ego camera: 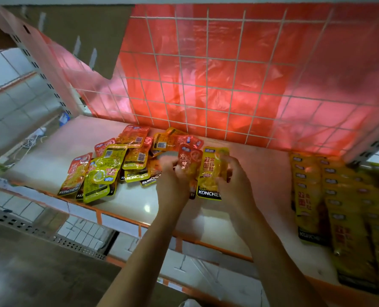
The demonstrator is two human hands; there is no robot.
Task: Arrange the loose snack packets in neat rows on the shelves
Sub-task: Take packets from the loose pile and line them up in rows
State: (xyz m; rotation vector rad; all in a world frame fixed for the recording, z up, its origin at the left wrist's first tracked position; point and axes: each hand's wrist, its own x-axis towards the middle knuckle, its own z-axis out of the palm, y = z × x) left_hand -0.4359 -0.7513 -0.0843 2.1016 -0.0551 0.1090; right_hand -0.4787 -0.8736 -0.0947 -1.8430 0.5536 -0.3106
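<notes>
Head cam, wide-angle, edges bowed. Looks fwd and down onto shelf (pixel 261 169), close range. Faces wire back panel (pixel 207 85); shelf front edge runs diag. across lower frame.

- loose packets (pixel 122 165): red, orange and yellow-green with black "konchew" bands, heaped and overlapping at the shelf's (pixel 139 200) left-centre.
- red packet (pixel 189 160): upright, gripped by the left hand (pixel 173 176), just beside the yellow packet (pixel 210 173).
- yellow packet: upright, gripped by the right hand (pixel 232 176).
- arranged packets (pixel 316 196): yellow, overlapping in rows at the shelf's right; blurred, perhaps 3 rows.
</notes>
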